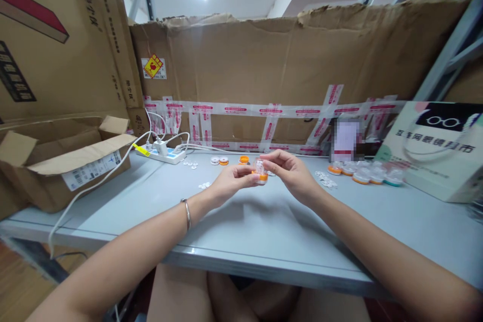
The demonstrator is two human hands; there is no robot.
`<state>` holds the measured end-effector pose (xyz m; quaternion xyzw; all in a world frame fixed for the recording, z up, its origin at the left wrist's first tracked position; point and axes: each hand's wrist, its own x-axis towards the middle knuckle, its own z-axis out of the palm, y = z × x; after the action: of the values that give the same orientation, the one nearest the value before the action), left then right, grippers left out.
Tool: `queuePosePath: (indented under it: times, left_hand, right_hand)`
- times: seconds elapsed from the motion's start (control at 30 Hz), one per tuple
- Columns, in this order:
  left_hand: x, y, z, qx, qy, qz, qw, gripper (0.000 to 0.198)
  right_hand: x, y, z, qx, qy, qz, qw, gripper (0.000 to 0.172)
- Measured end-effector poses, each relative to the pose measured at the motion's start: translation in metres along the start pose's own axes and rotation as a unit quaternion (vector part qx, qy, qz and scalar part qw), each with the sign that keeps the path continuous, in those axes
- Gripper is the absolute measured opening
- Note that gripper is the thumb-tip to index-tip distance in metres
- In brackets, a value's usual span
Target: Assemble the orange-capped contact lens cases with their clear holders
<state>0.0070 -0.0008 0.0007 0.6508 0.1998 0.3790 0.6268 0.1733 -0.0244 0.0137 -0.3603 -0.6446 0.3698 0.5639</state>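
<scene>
In front of me, above the table, is a small clear-topped container (pixel 260 176) with an orange and white base. My left hand (pixel 228 181) grips it by the orange base, between thumb and fingers. From the other side, the fingertips of my right hand (pixel 289 170) close on its clear upper part, which has small white bits inside. Just behind my hands sits an orange ring-shaped piece (pixel 244 159). White round pieces (pixel 215 160) lie beside another orange one further left. Near my left wrist is a little heap of white parts (pixel 204 185).
Flat white pieces (pixel 325 179) lie right of my hands, before several domed clear containers (pixel 361 179) with coloured bases. A paper bag (pixel 426 161) stands far right. At left are a power strip (pixel 171 155) with cables and an opened cardboard box (pixel 49 181); cardboard (pixel 241 70) walls the back.
</scene>
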Motion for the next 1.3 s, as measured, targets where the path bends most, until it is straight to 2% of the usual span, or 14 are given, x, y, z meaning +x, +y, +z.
queuePosePath:
  times: [0.17, 0.4, 0.47, 0.6, 0.67, 0.83, 1.0, 1.17, 1.3]
  left_hand:
    - [0.000, 0.003, 0.002, 0.011, 0.016, -0.005, 1.000, 0.034]
    - [0.001, 0.002, 0.006, 0.050, 0.065, -0.017, 0.996, 0.031]
    - [0.001, 0.000, 0.004, 0.042, 0.069, -0.016, 0.997, 0.032]
    - [0.002, -0.002, 0.000, 0.012, 0.033, -0.013, 0.999, 0.033]
    - [0.002, -0.002, 0.000, 0.023, 0.031, -0.013, 0.999, 0.034]
    - [0.002, -0.003, 0.006, 0.081, 0.070, -0.012, 0.994, 0.034]
    - [0.002, -0.001, 0.005, 0.066, 0.085, -0.002, 0.994, 0.032]
    - [0.003, -0.001, 0.005, 0.058, 0.076, 0.002, 0.995, 0.033]
    - [0.002, -0.001, 0.005, 0.079, 0.090, 0.017, 0.993, 0.032]
  right_hand:
    - [-0.001, 0.000, 0.000, 0.002, -0.011, -0.004, 1.000, 0.023]
    - [-0.004, 0.008, 0.008, 0.001, 0.037, -0.014, 0.999, 0.027]
    - [-0.004, 0.009, 0.009, 0.022, 0.022, -0.007, 0.999, 0.025]
    - [-0.003, 0.007, 0.009, 0.059, -0.021, 0.005, 0.998, 0.024]
    - [-0.003, 0.009, 0.010, 0.039, 0.002, 0.002, 0.999, 0.025]
    - [-0.004, 0.016, 0.015, -0.013, 0.073, 0.007, 0.997, 0.030]
    - [-0.003, 0.016, 0.013, 0.080, 0.015, 0.017, 0.997, 0.024]
    - [-0.002, 0.015, 0.012, 0.044, 0.061, 0.011, 0.997, 0.025]
    - [-0.003, 0.015, 0.013, 0.094, 0.010, 0.014, 0.995, 0.022]
